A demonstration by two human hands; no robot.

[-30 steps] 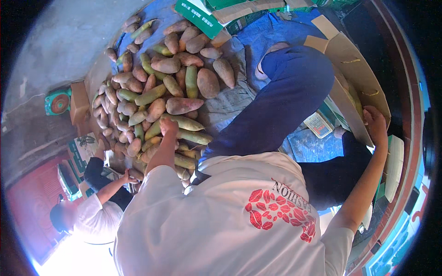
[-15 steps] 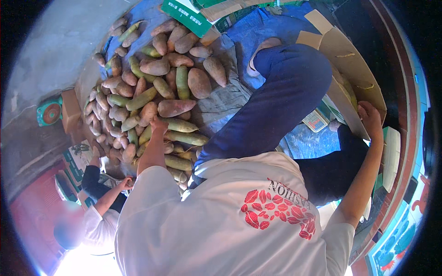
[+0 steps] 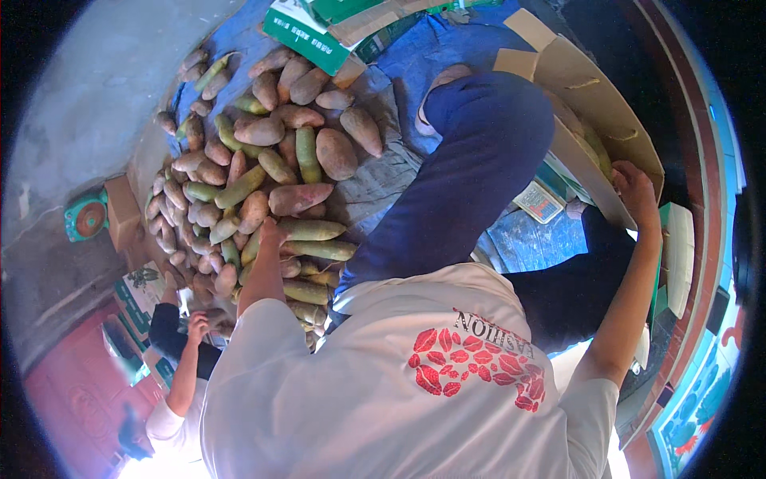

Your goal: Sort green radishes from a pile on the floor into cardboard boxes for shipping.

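My left hand (image 3: 272, 231) reaches into a big pile of root vegetables. It sits at the end of a long green radish (image 3: 313, 230), just below a reddish, tapered root (image 3: 301, 198); its fingertips are hidden from view. My right hand (image 3: 636, 190) is at the near end of an open, tilted cardboard box (image 3: 592, 169). Its fingers are bent over the box's edge and reach inside. A greenish, long vegetable (image 3: 592, 145) shows partly within the box, close to those fingers.
Blue sheeting (image 3: 447, 48) lies under the pile. A small scale (image 3: 539, 202) stands beyond my bent leg. Green-and-white cartons (image 3: 319, 36) are at the far side. At the left another person's hand (image 3: 197, 326) is near the pile. A turquoise round device (image 3: 85, 215) stands by the wall.
The whole view has shifted slightly. My hands stay at the pile and at the box. The other person's hand has lifted from the vegetables and that person has moved lower in the view.
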